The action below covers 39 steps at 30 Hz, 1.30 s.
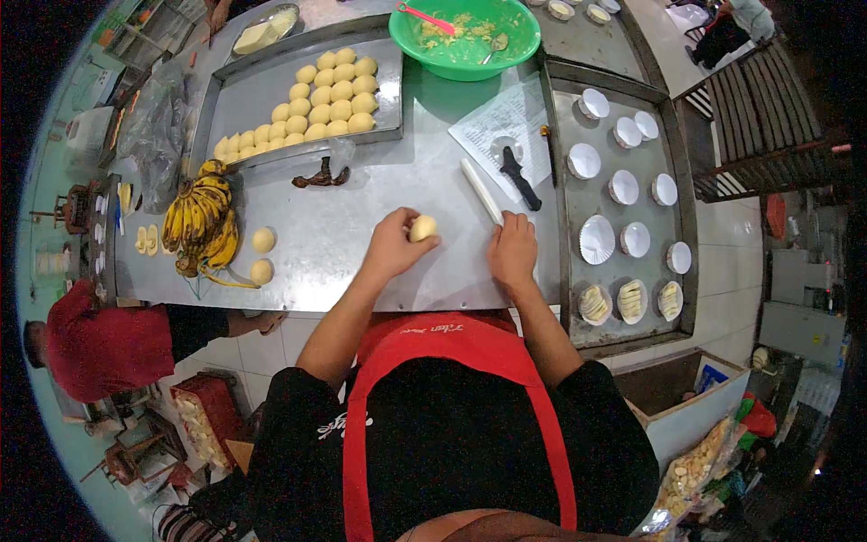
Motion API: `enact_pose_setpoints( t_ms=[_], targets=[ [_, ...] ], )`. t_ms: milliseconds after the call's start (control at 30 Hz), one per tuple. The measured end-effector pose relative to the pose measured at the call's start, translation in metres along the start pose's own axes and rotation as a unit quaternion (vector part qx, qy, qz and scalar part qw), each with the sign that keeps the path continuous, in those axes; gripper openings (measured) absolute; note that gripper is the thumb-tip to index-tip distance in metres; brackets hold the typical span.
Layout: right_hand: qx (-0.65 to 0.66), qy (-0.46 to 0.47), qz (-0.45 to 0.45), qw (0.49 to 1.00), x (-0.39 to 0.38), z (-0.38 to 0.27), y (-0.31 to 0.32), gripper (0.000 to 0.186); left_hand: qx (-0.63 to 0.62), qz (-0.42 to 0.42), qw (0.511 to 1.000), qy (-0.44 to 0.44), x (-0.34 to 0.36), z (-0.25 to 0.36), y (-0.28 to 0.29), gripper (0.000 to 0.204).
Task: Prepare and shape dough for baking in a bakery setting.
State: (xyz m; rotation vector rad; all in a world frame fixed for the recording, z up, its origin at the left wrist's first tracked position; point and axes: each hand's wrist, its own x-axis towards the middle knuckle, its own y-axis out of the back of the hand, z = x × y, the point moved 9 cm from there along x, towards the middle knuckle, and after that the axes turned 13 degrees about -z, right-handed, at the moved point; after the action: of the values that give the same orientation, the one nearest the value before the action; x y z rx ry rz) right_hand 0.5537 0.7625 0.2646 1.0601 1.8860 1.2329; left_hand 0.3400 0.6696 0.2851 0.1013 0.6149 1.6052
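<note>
My left hand (394,246) is closed around a pale yellow dough ball (423,228) just above the steel table (361,226). A little to its right, my right hand (513,251) rests on the table with its fingers curled, touching the near end of a white rolling stick (480,191). I cannot see anything inside that hand. Two more dough balls (263,255) lie loose to the left, beside a bunch of bananas (202,219).
A metal tray (244,90) at the back left holds several dough balls. The right-hand tray (564,181) carries white paper cups, three of them filled. A green bowl (465,36), a paper sheet, a black-handled tool (520,177) and a person in red (99,348) are nearby.
</note>
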Motion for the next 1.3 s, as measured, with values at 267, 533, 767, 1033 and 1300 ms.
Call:
enact_pose_setpoints(
  t_ms=[267, 533, 767, 1033, 1300],
  targets=[
    [0.083, 0.001, -0.019, 0.996, 0.027, 0.005, 0.005, 0.030, 0.202, 0.034, 0.977, 0.066, 0.036, 0.016, -0.031, 0.068],
    [0.107, 0.054, -0.024, 0.993, 0.021, -0.010, 0.006, 0.040, 0.352, 0.008, 0.908, -0.228, -0.021, 0.064, -0.052, 0.083],
    [0.050, 0.114, -0.041, 0.991, 0.007, -0.052, 0.008, 0.038, 0.334, -0.011, 0.922, -0.194, -0.024, 0.030, -0.056, 0.071],
    [-0.046, 0.177, -0.075, 0.980, 0.000, -0.060, -0.021, 0.052, 0.369, 0.006, 0.915, -0.162, -0.001, -0.009, -0.019, 0.052],
    [-0.121, 0.138, -0.033, 0.983, 0.110, -0.058, -0.009, 0.066, 0.441, 0.049, 0.880, -0.172, 0.102, 0.015, 0.016, 0.061]
  ],
)
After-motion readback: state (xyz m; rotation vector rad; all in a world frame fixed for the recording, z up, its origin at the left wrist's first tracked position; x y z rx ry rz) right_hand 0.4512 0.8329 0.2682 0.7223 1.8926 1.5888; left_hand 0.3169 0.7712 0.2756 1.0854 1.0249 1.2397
